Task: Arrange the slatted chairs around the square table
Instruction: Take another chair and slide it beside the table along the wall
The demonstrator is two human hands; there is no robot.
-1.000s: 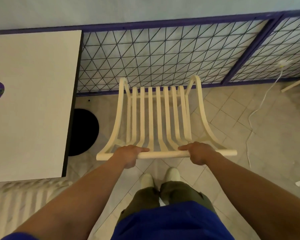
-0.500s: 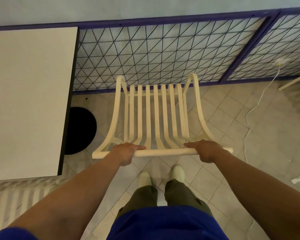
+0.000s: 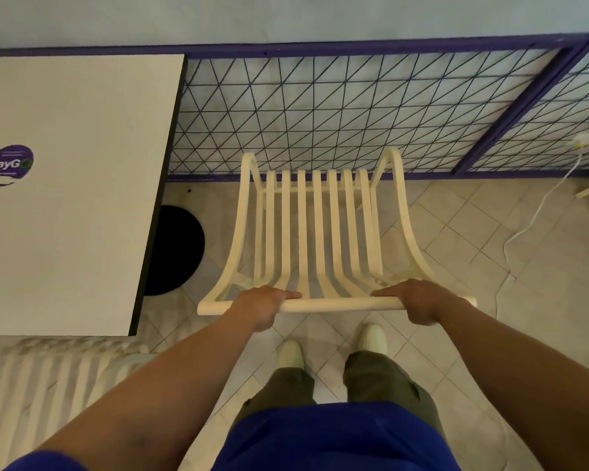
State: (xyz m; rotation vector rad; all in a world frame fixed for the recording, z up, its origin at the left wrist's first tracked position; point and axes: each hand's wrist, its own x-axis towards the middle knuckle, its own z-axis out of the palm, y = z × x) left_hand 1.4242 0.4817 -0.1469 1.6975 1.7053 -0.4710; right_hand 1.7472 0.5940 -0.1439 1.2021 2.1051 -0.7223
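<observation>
A cream slatted chair [image 3: 320, 232] stands in front of me, its seat pointing away toward the mesh fence. My left hand [image 3: 262, 305] grips the left part of its top back rail. My right hand [image 3: 419, 300] grips the right part of the same rail. The square white table [image 3: 82, 198] with a purple round sticker fills the left side, its right edge a short gap from the chair. A second slatted chair [image 3: 58, 375] shows at the lower left, tucked at the table's near edge.
The table's black round base [image 3: 177, 249] rests on the tiled floor between table and chair. A purple-framed mesh fence [image 3: 320, 113] runs along the far side. A white cable [image 3: 531, 226] trails across the floor on the right. My feet stand just behind the chair.
The view has swung a little, so the table's sticker shows fully again. My hands keep the same hold on the back rail, and the chair has barely shifted relative to the table.
</observation>
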